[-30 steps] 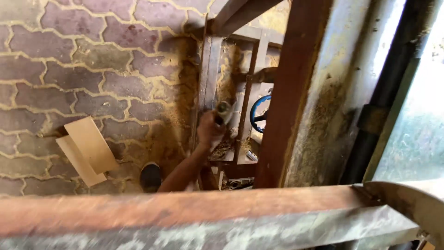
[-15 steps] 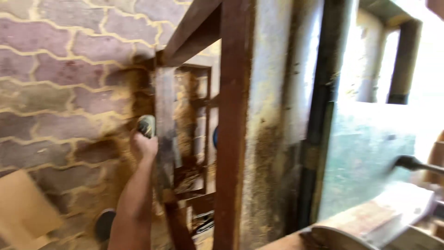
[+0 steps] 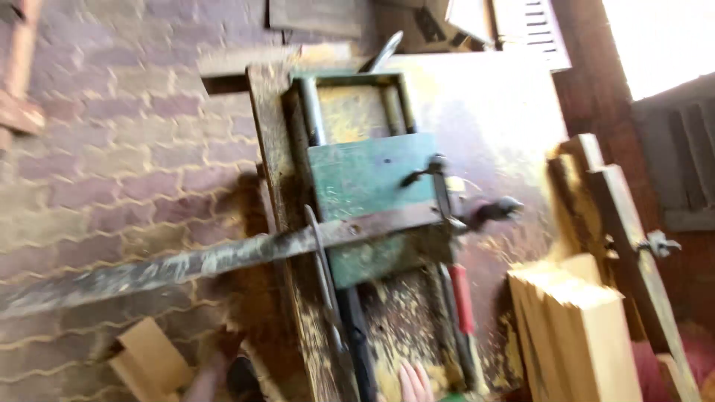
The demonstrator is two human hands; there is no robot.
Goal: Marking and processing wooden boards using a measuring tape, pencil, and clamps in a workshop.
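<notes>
Fingertips of one hand (image 3: 414,381), which one I could not tell, lay loosely spread at six o'clock, resting on the sawdust-covered green metal machine table (image 3: 370,177), perhaps for support; pale wooden planks (image 3: 577,331) stood stacked at four o'clock.

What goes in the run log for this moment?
hand: fingertips on sawdust-covered machine table | other hand: unseen | green carriage ahead | wood blocks beside

only slivers of the person's body show, both at the bottom edge. a few fingertips (image 3: 414,381) of one hand poke up, held straight and close together. further left, a blurred bare forearm (image 3: 202,381) rises into view — which side either belongs to cannot be told.
</notes>
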